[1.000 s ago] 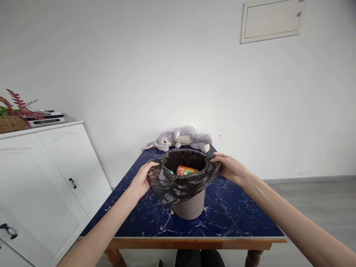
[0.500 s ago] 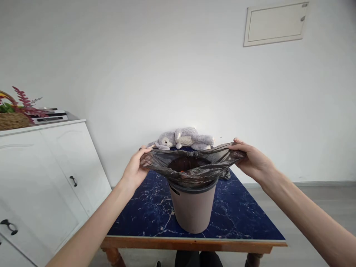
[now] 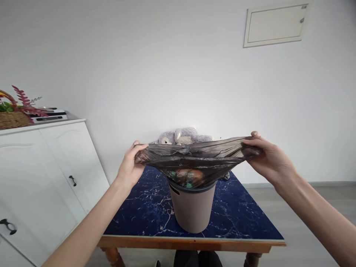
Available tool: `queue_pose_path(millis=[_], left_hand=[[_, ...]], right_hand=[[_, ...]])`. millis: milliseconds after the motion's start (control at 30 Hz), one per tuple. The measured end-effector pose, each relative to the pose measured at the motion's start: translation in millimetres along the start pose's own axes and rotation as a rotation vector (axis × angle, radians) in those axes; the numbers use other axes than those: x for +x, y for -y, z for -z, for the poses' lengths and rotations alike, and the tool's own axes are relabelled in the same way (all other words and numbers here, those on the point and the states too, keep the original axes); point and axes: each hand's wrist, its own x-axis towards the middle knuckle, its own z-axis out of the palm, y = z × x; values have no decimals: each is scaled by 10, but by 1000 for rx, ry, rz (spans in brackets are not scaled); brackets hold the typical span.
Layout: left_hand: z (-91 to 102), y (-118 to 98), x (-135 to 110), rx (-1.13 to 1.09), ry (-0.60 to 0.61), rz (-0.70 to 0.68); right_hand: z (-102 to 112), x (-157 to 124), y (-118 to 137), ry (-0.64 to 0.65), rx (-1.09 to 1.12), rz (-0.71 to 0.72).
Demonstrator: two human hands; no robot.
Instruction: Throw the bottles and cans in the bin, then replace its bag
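Note:
A thin black garbage bag is stretched wide above a beige trash can with a dark rim. My left hand is closed on the bag's left edge. On the other side, my right hand pinches the bag's right edge. Through the see-through plastic, orange and green contents show blurred just above the rim; their kind cannot be made out. The bag's lower part is hidden inside the can.
The can stands on a table with a dark blue marbled top. Behind the bag lies a grey plush toy by the wall. White cabinets with a wicker basket on top stand at the left.
Both hands have spread farther apart, pulling the bag's mouth taut and nearly flat. The bag has risen a little, and the coloured contents now show through it.

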Motion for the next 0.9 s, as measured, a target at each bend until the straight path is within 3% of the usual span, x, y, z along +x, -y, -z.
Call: queue_pose_path(millis=[133, 300, 467, 600, 667, 733, 833, 900], left_hand=[[122, -55, -117, 19, -48, -39], [375, -52, -339, 185, -39, -219], [590, 59, -593, 656, -78, -504], [644, 169, -751, 778, -145, -568], [670, 218, -795, 771, -171, -545], [721, 264, -812, 702, -182, -462], [850, 340, -795, 479, -192, -222], [952, 415, -776, 315, -215, -63]], right_hand=[[201, -162, 72, -14, -28, 4], [524, -391, 79, -23, -251, 186], [885, -657, -29, -274, -821, 408], [1091, -860, -158, -258, -1294, 632], [1148, -945, -208, -227, -1462, 731], [1189, -1024, -249, -210, -1472, 746], [1286, -1124, -356, -265, -1281, 573], [1408, -1164, -509, -386, -1089, 414]])
